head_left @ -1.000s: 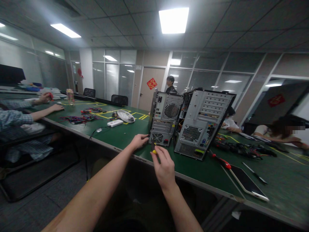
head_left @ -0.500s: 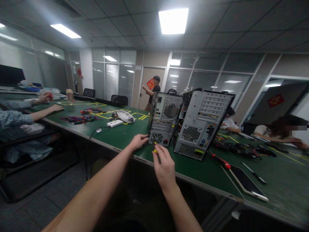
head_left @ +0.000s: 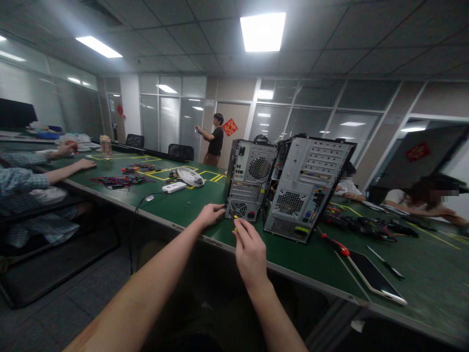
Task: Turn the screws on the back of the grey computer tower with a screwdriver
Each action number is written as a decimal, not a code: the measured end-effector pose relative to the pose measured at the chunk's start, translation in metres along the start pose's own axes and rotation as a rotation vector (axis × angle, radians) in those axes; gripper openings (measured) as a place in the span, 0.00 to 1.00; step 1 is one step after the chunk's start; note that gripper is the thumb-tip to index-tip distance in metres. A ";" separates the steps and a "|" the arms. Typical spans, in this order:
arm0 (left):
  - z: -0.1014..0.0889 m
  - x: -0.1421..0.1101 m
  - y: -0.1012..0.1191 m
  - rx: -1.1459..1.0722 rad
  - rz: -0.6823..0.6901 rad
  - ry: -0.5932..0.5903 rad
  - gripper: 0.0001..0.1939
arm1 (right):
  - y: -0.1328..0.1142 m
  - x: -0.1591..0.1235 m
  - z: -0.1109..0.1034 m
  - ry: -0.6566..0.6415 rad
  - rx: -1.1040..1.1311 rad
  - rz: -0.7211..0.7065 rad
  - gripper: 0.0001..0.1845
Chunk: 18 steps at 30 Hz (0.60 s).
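Note:
My right hand [head_left: 251, 247] is closed around a small screwdriver [head_left: 235, 218] with a yellow and dark handle. Its shaft is too small to make out; the tool points toward the lower rear of a computer tower [head_left: 246, 188], near a round fan grille [head_left: 238, 209]. My left hand [head_left: 211, 215] is by the tower's lower left edge, fingers stretched out and fingertips against the case. Immediately to the right stands a second, larger computer tower [head_left: 293, 195], its back panel facing me.
On the green table [head_left: 205, 226], a phone [head_left: 377, 278], red-handled screwdriver [head_left: 340, 248], slim metal tool [head_left: 386, 263] and cables [head_left: 362, 225] lie right. Leftward are a power strip [head_left: 174, 187], white basket [head_left: 190, 176] and wire pile [head_left: 120, 181]. Other people sit at both sides.
My right hand has shifted very slightly, with the screwdriver still in it. My left hand has stayed put. In the background, a standing person has moved leftward.

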<state>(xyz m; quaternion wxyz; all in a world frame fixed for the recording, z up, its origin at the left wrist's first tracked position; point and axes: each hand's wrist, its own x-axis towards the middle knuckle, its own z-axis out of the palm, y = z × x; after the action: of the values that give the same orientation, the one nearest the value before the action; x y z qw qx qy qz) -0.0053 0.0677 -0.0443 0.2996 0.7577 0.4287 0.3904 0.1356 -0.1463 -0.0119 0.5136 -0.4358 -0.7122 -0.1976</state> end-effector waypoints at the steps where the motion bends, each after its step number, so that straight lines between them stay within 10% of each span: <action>1: 0.000 -0.001 0.001 0.003 -0.004 0.000 0.27 | 0.000 0.000 -0.001 -0.017 -0.012 -0.009 0.21; 18: -0.001 -0.002 0.004 0.000 -0.003 -0.004 0.26 | 0.003 0.000 -0.001 0.018 -0.011 0.010 0.19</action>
<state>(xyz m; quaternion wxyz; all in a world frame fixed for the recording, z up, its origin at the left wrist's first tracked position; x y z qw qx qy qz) -0.0049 0.0642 -0.0412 0.3008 0.7579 0.4292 0.3883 0.1386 -0.1456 -0.0117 0.5186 -0.4401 -0.7045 -0.2027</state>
